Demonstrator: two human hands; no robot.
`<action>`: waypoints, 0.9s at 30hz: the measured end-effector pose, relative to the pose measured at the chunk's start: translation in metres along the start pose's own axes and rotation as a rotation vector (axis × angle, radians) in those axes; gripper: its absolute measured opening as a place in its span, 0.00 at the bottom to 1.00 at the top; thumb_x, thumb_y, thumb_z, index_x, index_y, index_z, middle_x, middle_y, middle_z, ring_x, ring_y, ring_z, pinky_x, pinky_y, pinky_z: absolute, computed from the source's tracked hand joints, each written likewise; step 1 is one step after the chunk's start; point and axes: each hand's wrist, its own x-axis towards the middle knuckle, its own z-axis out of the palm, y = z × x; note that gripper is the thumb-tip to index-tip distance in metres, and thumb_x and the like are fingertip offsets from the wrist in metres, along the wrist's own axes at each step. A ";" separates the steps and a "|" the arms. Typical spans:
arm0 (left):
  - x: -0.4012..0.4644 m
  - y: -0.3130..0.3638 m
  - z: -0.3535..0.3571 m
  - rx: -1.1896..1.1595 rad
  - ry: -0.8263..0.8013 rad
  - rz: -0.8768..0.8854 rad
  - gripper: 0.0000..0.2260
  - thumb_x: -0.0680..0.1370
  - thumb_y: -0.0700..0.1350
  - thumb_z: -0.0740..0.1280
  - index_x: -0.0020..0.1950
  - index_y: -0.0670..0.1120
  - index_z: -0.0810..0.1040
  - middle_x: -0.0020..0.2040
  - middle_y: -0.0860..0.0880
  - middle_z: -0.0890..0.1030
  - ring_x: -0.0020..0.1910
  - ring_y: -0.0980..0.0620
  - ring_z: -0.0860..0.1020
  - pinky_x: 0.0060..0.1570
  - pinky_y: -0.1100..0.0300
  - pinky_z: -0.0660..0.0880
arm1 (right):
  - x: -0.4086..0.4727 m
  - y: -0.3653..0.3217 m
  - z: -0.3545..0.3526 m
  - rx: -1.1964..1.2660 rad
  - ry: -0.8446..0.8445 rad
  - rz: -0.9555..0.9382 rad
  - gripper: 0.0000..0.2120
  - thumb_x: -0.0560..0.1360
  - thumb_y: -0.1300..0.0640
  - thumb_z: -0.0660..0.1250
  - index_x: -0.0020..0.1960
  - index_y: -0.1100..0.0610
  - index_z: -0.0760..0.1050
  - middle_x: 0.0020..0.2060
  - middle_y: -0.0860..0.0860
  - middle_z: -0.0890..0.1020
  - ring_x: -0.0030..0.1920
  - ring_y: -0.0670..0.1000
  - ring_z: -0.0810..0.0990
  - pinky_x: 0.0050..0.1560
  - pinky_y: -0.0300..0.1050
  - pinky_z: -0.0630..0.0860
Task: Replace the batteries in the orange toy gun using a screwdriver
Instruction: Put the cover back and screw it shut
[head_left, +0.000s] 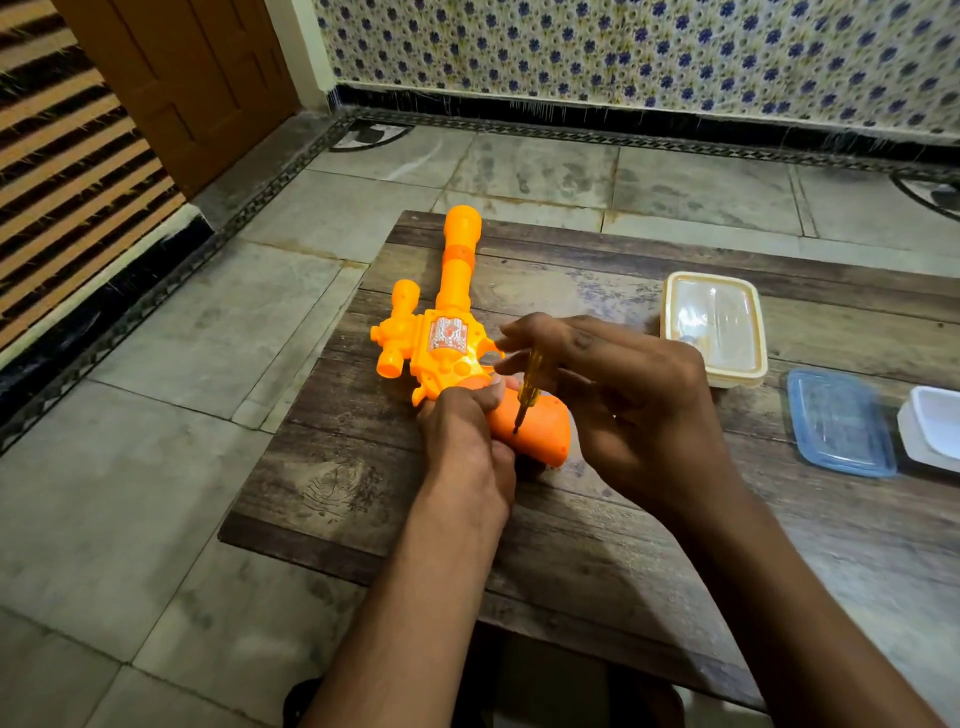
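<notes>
While the person leans over the low table, this is how things lie, nearest first.
Table: a worn, dark wooden plank table (363, 488) standing on a pale tiled floor (156, 467).
Left hand: the left hand (462, 431) is curled round the grip of the bright orange plastic toy gun (447, 332), holding it down on the table.
Right hand: the right hand (623, 384) pinches a small yellow-handled screwdriver (527, 389) between fingertips and thumb, the other fingers loosely spread.
Screwdriver: tilted, its dark tip touching the gun's grip.
Toy gun: lying on the left part of the table, barrel pointing to the far edge.
Containers: to the right, a cream lidded plastic box (714, 327); nearer and further right, a clear blue lid (839, 421) just beside a white tub (932, 426).
Far: a blue-flowered tiled wall (623, 52) and a brown wooden door (182, 78) at far left.
</notes>
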 end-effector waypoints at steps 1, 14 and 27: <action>0.001 0.001 0.001 0.001 0.014 0.006 0.11 0.77 0.32 0.64 0.55 0.42 0.81 0.55 0.37 0.85 0.52 0.38 0.83 0.60 0.37 0.78 | 0.000 0.002 -0.001 -0.023 0.012 0.002 0.17 0.78 0.75 0.67 0.64 0.66 0.80 0.54 0.57 0.86 0.55 0.50 0.87 0.52 0.51 0.84; 0.010 0.000 0.000 0.017 0.042 -0.039 0.24 0.73 0.33 0.63 0.68 0.44 0.77 0.61 0.35 0.82 0.57 0.31 0.82 0.54 0.27 0.76 | 0.002 -0.002 0.003 -0.279 0.098 -0.015 0.09 0.75 0.61 0.78 0.55 0.61 0.85 0.41 0.55 0.81 0.38 0.50 0.80 0.39 0.42 0.79; 0.012 -0.001 -0.002 0.014 0.028 -0.076 0.27 0.70 0.38 0.69 0.70 0.48 0.76 0.61 0.39 0.84 0.57 0.32 0.83 0.45 0.26 0.78 | 0.003 -0.004 0.011 -0.332 0.186 0.053 0.13 0.73 0.58 0.80 0.54 0.61 0.84 0.41 0.46 0.75 0.35 0.45 0.76 0.39 0.38 0.78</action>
